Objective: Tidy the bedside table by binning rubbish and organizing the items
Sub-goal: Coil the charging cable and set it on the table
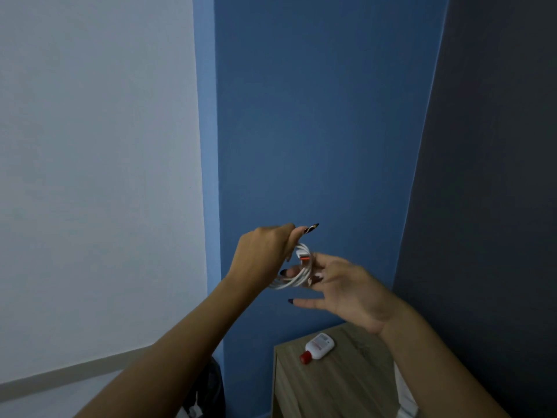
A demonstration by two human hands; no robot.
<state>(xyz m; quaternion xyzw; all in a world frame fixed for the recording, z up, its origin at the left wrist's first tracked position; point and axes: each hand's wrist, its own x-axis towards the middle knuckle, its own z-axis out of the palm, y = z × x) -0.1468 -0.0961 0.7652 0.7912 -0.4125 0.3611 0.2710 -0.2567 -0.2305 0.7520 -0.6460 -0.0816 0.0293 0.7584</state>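
While the left hand (262, 251) pinches the coiled white charging cable (297, 271), the right hand (346, 292), fingers spread, should probably keep loops even.

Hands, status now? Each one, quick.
Left hand: closed, gripping the coiled white cable.
Right hand: open, fingers spread, fingertips touching the coil.

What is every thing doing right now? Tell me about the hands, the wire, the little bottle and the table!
left hand: raised, closed on the white cable.
right hand: raised, palm open, fingers spread, fingertips touching the coil.
white cable: wound into loops, held in the air between both hands.
small white bottle: lying on its side on the table, red cap on.
wooden bedside table: standing against the blue wall, bottle on top.
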